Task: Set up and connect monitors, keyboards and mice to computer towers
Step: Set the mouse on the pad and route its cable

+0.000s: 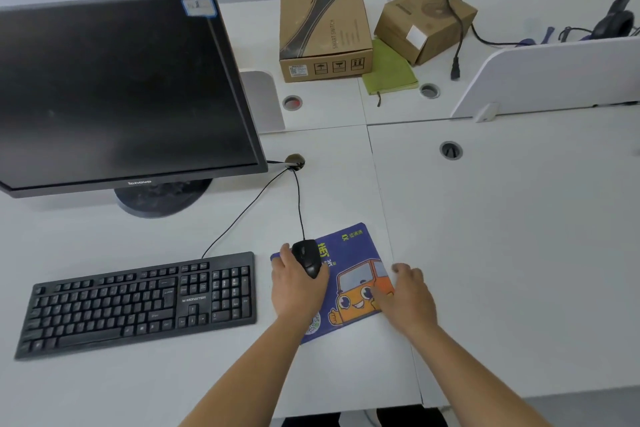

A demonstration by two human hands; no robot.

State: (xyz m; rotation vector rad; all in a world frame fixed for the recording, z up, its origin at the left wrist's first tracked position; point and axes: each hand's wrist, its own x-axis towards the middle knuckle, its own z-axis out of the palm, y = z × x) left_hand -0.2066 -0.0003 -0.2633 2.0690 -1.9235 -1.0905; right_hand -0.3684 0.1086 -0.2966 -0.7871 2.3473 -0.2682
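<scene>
Item: mouse (308, 258), black, corded. It sits at the near-left part of a blue mouse pad (353, 248) printed with an orange cartoon car, just right of the keyboard (138, 302) on the white desk (502, 236). The mouse's long axis runs away from the person and its far end carries the mouse cable (299, 204), which goes straight up to a round cable hole (294, 161) beside the monitor (121, 90). The keyboard cable (242, 215) enters the same hole. Grip: the left hand (294, 284) comes from the near side with its forearm angled in from below and wraps the mouse from the left. Its thumb is up along the left flank and its fingers are curled round the body, so the mouse is held and not just touched. The right hand (410, 291) is at the pad's right edge with its fingers laid across the car print and its thumb lifted clear over the desk. It holds nothing, and no pinch of the edge is visible. Key relation: the pad lies skewed, one corner pointing away, and the mouse is on its left margin, not its middle. By my judgement the right hand is placed to steady or square the pad while the left hand, the nearer one, sets the mouse toward the centre. The cable shows slack enough for that — but a pull toward the person would tighten it at the hole.
</scene>
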